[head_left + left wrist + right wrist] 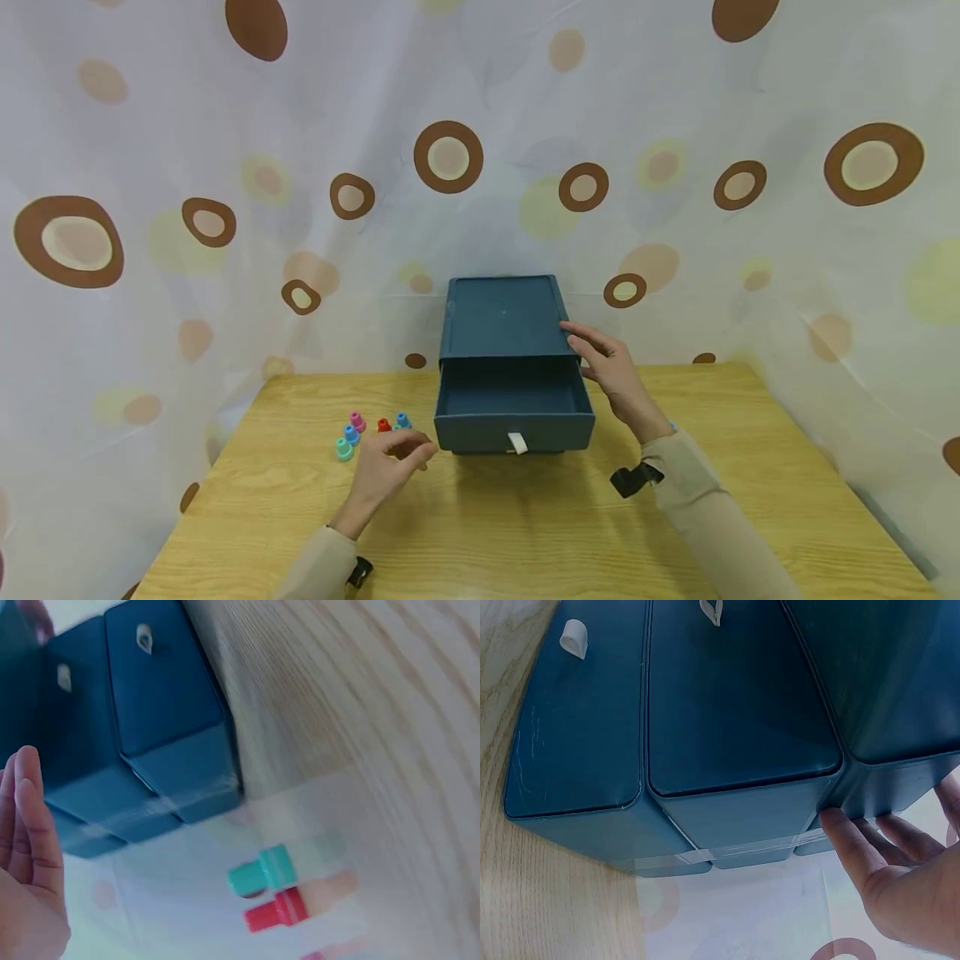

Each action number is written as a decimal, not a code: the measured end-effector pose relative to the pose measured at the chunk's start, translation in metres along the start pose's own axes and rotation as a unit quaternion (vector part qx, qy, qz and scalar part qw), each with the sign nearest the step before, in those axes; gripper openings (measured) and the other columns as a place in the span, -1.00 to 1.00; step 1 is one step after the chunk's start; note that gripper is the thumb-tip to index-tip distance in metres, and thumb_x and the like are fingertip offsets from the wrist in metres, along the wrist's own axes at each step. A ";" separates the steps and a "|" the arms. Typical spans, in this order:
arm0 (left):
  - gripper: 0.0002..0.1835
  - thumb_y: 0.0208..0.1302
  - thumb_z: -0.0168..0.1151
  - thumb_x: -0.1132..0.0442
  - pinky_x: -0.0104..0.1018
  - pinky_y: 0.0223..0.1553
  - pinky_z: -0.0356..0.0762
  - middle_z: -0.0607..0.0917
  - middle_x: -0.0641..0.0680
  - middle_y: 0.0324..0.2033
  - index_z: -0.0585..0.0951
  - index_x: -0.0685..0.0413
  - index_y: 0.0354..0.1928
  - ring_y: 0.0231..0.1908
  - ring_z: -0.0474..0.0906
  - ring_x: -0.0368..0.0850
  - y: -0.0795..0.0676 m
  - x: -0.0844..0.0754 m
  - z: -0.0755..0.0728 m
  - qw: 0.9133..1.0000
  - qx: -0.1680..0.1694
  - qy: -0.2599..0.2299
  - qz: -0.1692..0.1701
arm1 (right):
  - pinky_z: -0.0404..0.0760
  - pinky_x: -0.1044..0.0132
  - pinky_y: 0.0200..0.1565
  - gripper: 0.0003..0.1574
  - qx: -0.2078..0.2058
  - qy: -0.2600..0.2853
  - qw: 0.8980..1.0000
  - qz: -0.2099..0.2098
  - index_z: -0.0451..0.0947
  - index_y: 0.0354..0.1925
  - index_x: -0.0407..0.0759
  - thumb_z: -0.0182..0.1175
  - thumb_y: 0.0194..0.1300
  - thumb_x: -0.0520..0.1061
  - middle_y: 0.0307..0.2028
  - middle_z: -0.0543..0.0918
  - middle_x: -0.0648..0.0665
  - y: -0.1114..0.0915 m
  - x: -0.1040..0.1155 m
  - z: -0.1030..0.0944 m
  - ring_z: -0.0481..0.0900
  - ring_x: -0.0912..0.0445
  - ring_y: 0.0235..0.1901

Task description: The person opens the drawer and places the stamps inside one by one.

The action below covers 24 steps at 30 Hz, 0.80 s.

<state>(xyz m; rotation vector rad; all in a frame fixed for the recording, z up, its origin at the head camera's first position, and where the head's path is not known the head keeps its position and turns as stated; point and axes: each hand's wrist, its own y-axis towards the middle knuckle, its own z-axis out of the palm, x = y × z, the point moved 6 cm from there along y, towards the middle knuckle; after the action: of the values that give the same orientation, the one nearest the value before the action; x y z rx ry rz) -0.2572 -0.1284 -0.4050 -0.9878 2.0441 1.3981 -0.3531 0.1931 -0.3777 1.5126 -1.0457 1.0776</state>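
A dark blue drawer unit [502, 317] stands against the patterned backdrop, its top drawer [480, 435] pulled out. White tabs [574, 639] hang on the drawer fronts. My right hand [618, 375] touches the unit's right side with spread fingers. To the left of the pulled-out drawer hovers my left hand [382, 471], fingers loosely bent, holding nothing and apart from the drawer. Behind it on the table are small stepped plastic pieces: a mint one [344, 450], a pink one [357, 422], a red one [384, 425] and blue ones [352, 434], partly hidden by the hand.
The wooden table [525, 533] runs beneath everything. A spotted cloth [510, 75] hangs behind the unit and along both sides. A small blue bit [673, 426] shows beside the right wrist, mostly hidden by it.
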 end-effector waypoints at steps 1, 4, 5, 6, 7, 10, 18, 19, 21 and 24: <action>-0.96 0.20 0.31 0.45 -0.33 -0.58 0.58 0.72 0.19 -0.57 0.72 0.25 -0.37 -0.62 0.64 -0.05 0.001 0.006 -0.002 0.999 -0.001 -0.013 -0.030 | 0.21 -0.29 0.35 -0.33 0.000 0.000 1.000 0.000 0.29 0.42 -0.17 0.01 0.51 0.11 0.47 0.21 -0.21 0.000 0.000 0.000 0.10 -0.17 0.46; -0.90 0.28 0.25 0.42 -0.24 -0.57 0.61 0.72 0.30 -0.53 0.71 0.31 -0.33 -0.56 0.67 0.11 0.005 0.019 -0.011 0.995 -0.015 -0.040 -0.090 | 0.20 -0.28 0.35 -0.33 0.003 -0.001 1.000 0.000 0.27 0.43 -0.17 0.00 0.52 0.11 0.48 0.19 -0.21 0.000 0.000 -0.001 0.08 -0.17 0.47; -0.88 0.30 0.24 0.41 -0.21 -0.57 0.61 0.72 0.32 -0.52 0.71 0.32 -0.32 -0.55 0.68 0.12 0.006 0.022 -0.013 0.994 -0.019 -0.044 -0.102 | 0.20 -0.28 0.36 -0.32 0.003 -0.001 1.000 0.000 0.27 0.43 -0.17 0.00 0.52 0.12 0.48 0.19 -0.21 0.000 0.000 -0.001 0.08 -0.17 0.48; -0.86 0.33 0.22 0.39 -0.18 -0.56 0.62 0.71 0.33 -0.51 0.72 0.32 -0.32 -0.54 0.68 0.13 0.006 0.025 -0.015 0.992 -0.022 -0.044 -0.114 | 0.20 -0.28 0.36 -0.32 0.003 -0.001 1.000 0.000 0.27 0.43 -0.17 0.00 0.52 0.12 0.48 0.19 -0.20 0.001 0.000 -0.001 0.08 -0.17 0.48; -0.84 0.34 0.21 0.37 -0.15 -0.55 0.62 0.71 0.34 -0.51 0.72 0.31 -0.33 -0.54 0.68 0.14 0.007 0.027 -0.018 0.991 -0.025 -0.043 -0.125 | 0.20 -0.28 0.36 -0.32 0.003 -0.001 1.000 0.000 0.27 0.43 -0.16 0.00 0.51 0.13 0.48 0.19 -0.20 0.001 0.000 -0.001 0.07 -0.17 0.48; -0.79 0.37 0.22 0.28 -0.13 -0.52 0.63 0.72 0.34 -0.50 0.74 0.25 -0.35 -0.53 0.69 0.14 0.008 0.038 -0.023 0.986 -0.035 -0.031 -0.162 | 0.20 -0.28 0.36 -0.32 0.000 0.000 1.000 0.001 0.28 0.43 -0.14 0.01 0.50 0.15 0.48 0.20 -0.20 0.001 -0.002 -0.002 0.08 -0.16 0.47; -0.68 0.32 0.29 0.05 -0.23 -0.50 0.62 0.74 0.28 -0.43 0.75 0.20 -0.27 -0.48 0.70 0.03 0.001 0.089 -0.036 0.964 -0.063 -0.033 -0.255 | 0.20 -0.28 0.35 -0.33 -0.005 0.002 1.000 0.006 0.28 0.43 -0.13 0.00 0.51 0.14 0.47 0.19 -0.20 -0.002 -0.004 -0.002 0.07 -0.17 0.48; -0.66 0.32 0.29 0.02 -0.21 -0.49 0.62 0.74 0.27 -0.42 0.74 0.21 -0.26 -0.48 0.70 0.01 0.000 0.093 -0.038 0.963 -0.065 -0.037 -0.261 | 0.20 -0.28 0.35 -0.32 -0.003 0.002 1.000 0.004 0.27 0.43 -0.14 0.00 0.51 0.13 0.48 0.19 -0.20 -0.001 -0.004 -0.001 0.07 -0.17 0.48; -0.62 0.31 0.29 -0.01 -0.17 -0.47 0.63 0.75 0.26 -0.41 0.73 0.23 -0.25 -0.46 0.71 -0.01 0.000 0.099 -0.044 0.959 -0.073 -0.043 -0.271 | 0.20 -0.27 0.36 -0.33 -0.002 0.002 1.000 0.004 0.28 0.43 -0.13 0.00 0.51 0.13 0.47 0.19 -0.19 0.000 -0.004 -0.001 0.07 -0.17 0.48; -0.59 0.30 0.30 -0.04 -0.13 -0.43 0.65 0.76 0.26 -0.38 0.73 0.23 -0.22 -0.42 0.72 0.00 0.000 0.106 -0.053 0.954 -0.084 -0.050 -0.282 | 0.19 -0.28 0.36 -0.33 -0.001 0.002 1.000 0.000 0.27 0.43 -0.14 0.00 0.52 0.13 0.48 0.19 -0.20 0.001 -0.002 -0.001 0.07 -0.17 0.48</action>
<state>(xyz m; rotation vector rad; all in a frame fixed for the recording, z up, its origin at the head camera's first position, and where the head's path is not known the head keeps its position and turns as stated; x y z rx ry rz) -0.3230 -0.2094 -0.4619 -1.4034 1.4195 1.2810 -0.3543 0.1940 -0.3796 1.5097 -1.0435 1.0788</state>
